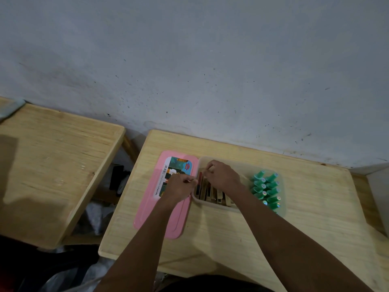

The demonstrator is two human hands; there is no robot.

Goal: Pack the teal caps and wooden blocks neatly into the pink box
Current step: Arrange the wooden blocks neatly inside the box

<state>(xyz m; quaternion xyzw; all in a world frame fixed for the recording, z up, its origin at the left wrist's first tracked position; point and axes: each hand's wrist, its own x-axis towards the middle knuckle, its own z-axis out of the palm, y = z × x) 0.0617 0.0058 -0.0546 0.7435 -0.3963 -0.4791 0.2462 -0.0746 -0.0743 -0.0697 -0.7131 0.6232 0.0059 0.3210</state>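
A translucent box [212, 204] stands on the wooden table, with its pink lid [147, 216] lying flat to its left. Several wooden blocks [212, 193] stand on edge in the box's left part. Several teal caps [266, 189] are packed in rows at its right end. My left hand [179, 187] rests over the lid at the box's left rim, fingers pinched on the end of a block. My right hand [223, 175] is inside the box above the blocks, fingertips closed on a block's top edge.
The small wooden table [315, 218] stands against a grey wall. A second wooden table [52, 165] is to the left, with a gap between them holding dark objects and plastic bags [96, 220].
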